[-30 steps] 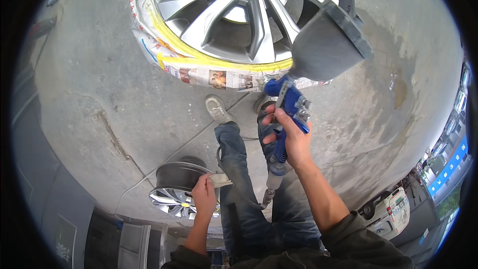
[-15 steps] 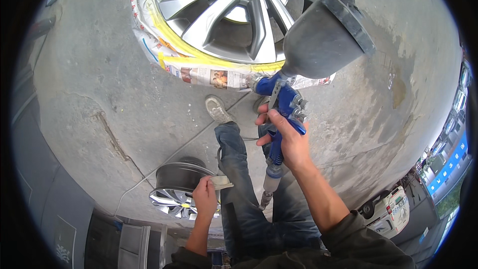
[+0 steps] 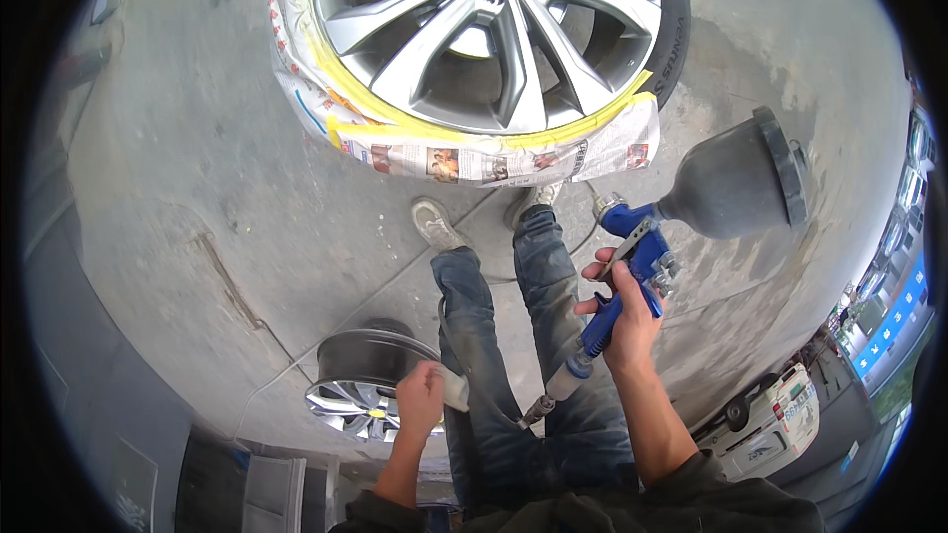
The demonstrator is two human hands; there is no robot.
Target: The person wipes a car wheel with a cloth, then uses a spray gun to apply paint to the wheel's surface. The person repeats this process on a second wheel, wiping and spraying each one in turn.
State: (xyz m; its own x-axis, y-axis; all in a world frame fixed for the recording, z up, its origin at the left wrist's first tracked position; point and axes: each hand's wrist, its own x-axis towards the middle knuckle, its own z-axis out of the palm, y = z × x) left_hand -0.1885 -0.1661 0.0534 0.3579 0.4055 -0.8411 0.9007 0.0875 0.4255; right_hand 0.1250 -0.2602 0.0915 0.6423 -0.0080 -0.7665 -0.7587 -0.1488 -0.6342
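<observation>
My right hand (image 3: 627, 306) grips a blue spray gun (image 3: 637, 247) topped by a large dark grey paint cup (image 3: 726, 178), with an air fitting (image 3: 558, 385) below. My left hand (image 3: 420, 390) is closed on a pale folded cloth or pad (image 3: 452, 387) beside my left leg. A silver alloy wheel (image 3: 523, 89) with a yellow centre lies in front of me, its tyre mostly covered by taped newspaper (image 3: 444, 163). A second wheel (image 3: 355, 355) with a dark barrel and silver face is at lower left, partly behind my left hand.
I stand on stained concrete (image 3: 217, 197) with a thin cable or hose crossing it. A grey wall or door (image 3: 118, 385) is at lower left, with pale panels (image 3: 272, 489) near it. A white van (image 3: 765, 419) and a blue signboard (image 3: 889, 321) show at the right rim.
The spray gun and my right hand have moved right and down, away from the front wheel's edge. My left hand and the cloth have shifted slightly right and down in the picture.
</observation>
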